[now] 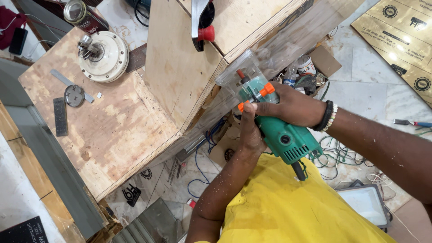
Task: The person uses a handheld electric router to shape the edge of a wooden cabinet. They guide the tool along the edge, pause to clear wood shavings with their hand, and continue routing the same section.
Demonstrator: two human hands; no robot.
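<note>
Fingers (252,108) of my left hand (250,130) pinch the orange knob (266,89) on the green trimmer (281,135); my right hand (292,105) grips its body. Clear base (238,72) sits at 12 o'clock against the plywood edge (204,96), tabletop (108,130) at 9. Adjustment looks underway, no cutting yet.

The plywood bench (112,130) lies bare across its middle and toward its near edge. At its far edge stand a round white motor housing (103,56) and a metal can (83,15); a flat grey steel strip (60,117) and a round metal disc (74,95) lie near the left edge. An upright plywood panel (180,67) walls off the right side.
</note>
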